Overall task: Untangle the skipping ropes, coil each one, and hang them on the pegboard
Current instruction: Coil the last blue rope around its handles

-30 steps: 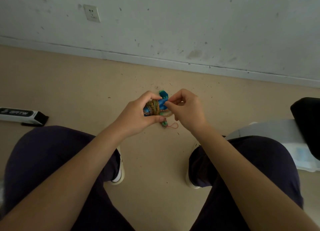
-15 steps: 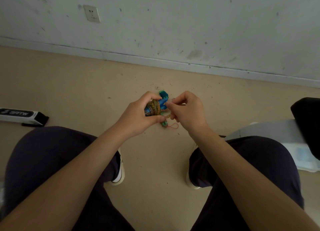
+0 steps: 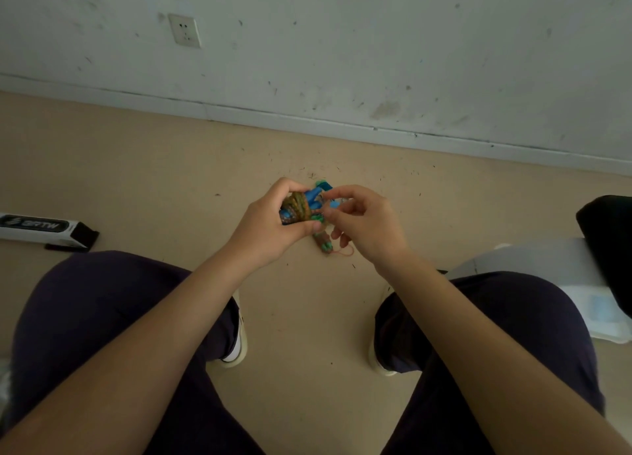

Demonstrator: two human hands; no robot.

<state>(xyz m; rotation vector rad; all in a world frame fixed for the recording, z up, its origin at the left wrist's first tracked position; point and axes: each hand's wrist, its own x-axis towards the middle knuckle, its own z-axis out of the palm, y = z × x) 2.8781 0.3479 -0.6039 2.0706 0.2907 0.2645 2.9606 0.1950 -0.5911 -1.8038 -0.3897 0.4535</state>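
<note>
Your left hand [image 3: 270,225] is gripping the coiled rope [image 3: 298,208] to keep its loops together; your right hand [image 3: 362,220] is pinching the blue handle [image 3: 314,196], probably tucking it in.

Beige floor [image 3: 136,167] meeting scuffed white wall [image 3: 376,44] with a socket [image 3: 185,30]. Left, a white-and-black box [image 3: 44,229]. Right, a black object [image 3: 608,249] over white plastic [image 3: 547,270].

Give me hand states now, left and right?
Left hand: closed around the coiled rope bundle.
Right hand: thumb and forefinger pinching the bundle's blue part.
</note>
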